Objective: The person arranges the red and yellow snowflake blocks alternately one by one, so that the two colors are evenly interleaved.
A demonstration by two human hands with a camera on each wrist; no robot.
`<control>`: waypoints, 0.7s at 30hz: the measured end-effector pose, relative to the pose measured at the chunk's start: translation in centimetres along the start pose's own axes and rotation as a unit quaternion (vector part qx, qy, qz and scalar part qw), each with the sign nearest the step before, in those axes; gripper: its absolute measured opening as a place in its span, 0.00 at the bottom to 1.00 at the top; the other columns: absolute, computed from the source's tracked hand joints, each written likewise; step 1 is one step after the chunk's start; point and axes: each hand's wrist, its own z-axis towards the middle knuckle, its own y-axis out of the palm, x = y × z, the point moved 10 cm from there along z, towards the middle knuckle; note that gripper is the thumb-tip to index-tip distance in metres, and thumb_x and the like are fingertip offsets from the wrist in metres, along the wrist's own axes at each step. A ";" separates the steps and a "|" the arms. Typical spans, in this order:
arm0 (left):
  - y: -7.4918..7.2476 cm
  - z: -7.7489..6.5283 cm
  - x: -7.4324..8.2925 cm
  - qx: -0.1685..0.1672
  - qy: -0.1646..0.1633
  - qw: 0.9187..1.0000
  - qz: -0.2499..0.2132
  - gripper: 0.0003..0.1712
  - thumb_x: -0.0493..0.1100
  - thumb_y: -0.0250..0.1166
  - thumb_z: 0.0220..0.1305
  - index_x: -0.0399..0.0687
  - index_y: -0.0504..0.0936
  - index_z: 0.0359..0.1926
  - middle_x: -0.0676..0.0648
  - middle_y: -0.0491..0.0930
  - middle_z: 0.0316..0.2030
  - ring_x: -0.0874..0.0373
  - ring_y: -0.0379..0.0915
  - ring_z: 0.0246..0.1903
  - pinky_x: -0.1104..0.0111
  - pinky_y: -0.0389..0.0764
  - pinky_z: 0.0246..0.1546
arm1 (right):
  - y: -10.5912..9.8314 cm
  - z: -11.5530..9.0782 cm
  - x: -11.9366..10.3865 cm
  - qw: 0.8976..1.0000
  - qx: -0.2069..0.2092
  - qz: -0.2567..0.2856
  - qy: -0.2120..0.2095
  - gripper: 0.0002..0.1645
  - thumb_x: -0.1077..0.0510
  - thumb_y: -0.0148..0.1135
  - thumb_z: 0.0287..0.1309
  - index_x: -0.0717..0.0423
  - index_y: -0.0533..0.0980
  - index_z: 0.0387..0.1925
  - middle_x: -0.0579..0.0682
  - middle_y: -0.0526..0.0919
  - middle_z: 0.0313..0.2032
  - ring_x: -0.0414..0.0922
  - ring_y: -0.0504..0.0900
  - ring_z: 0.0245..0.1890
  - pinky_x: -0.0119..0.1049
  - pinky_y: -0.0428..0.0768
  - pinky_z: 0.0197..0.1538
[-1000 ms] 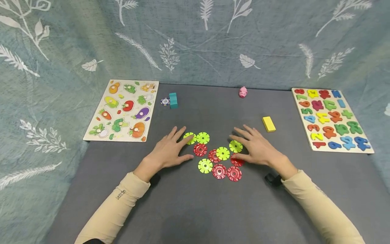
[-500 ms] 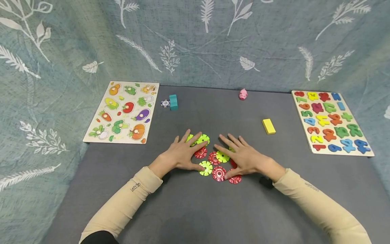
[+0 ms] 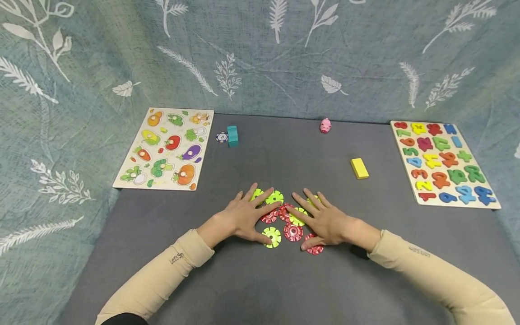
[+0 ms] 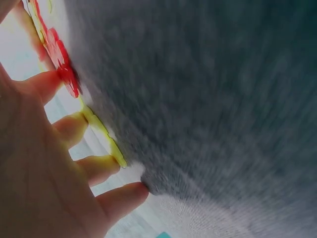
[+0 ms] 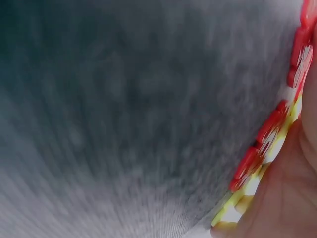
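Note:
Several notched plastic discs, yellow-green and red, lie flat in a loose cluster on the dark table. My left hand (image 3: pixel 243 218) rests palm down with spread fingers over the cluster's left side. Its thumb touches a yellow-green disc (image 3: pixel 277 235), and its fingers partly cover a red disc (image 3: pixel 269 217). On the right side, my right hand (image 3: pixel 330 224) lies spread too. Its thumb touches another red disc (image 3: pixel 315 248), and its fingers cross other discs. Between the hands lies an uncovered red disc (image 3: pixel 293 232). In the left wrist view, fingertips press a yellow-green disc edge (image 4: pixel 105 133).
A vegetable puzzle board (image 3: pixel 162 149) lies at the back left, a number puzzle board (image 3: pixel 436 155) at the right. Farther back are a teal block (image 3: pixel 232 136), a poker chip (image 3: pixel 221 137) and a pink pig (image 3: pixel 325 125). A yellow block (image 3: pixel 359 168) lies right of centre.
Both hands have come inward from the cluster's sides onto the discs, then moved a little closer to the body. Several discs have slid slightly nearer with them.

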 end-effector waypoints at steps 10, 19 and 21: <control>1.3 -1.9 1.9 0.001 0.010 1.000 0.024 0.59 0.82 0.58 0.45 0.73 0.46 0.75 0.53 0.36 0.78 0.38 0.33 0.76 0.39 0.57 0.67 | 0.8 -1.5 -2.3 0.999 0.003 -0.045 -0.021 0.55 0.19 0.41 0.55 0.40 0.46 0.76 0.57 0.40 0.77 0.63 0.40 0.76 0.62 0.53 0.72; 2.1 -3.9 3.5 0.007 0.039 0.998 0.039 0.58 0.82 0.58 0.45 0.73 0.48 0.75 0.53 0.38 0.78 0.36 0.35 0.76 0.38 0.56 0.67 | 1.0 -3.1 -4.6 0.995 0.039 -0.066 -0.058 0.53 0.19 0.40 0.55 0.37 0.49 0.75 0.58 0.45 0.76 0.64 0.45 0.75 0.62 0.58 0.70; 2.3 -4.3 3.9 0.005 0.044 0.998 0.036 0.58 0.82 0.58 0.45 0.73 0.49 0.75 0.53 0.38 0.78 0.36 0.35 0.75 0.37 0.56 0.67 | 1.0 -3.5 -4.9 0.994 0.048 -0.071 -0.064 0.53 0.18 0.40 0.54 0.37 0.50 0.75 0.58 0.46 0.76 0.64 0.46 0.75 0.62 0.59 0.70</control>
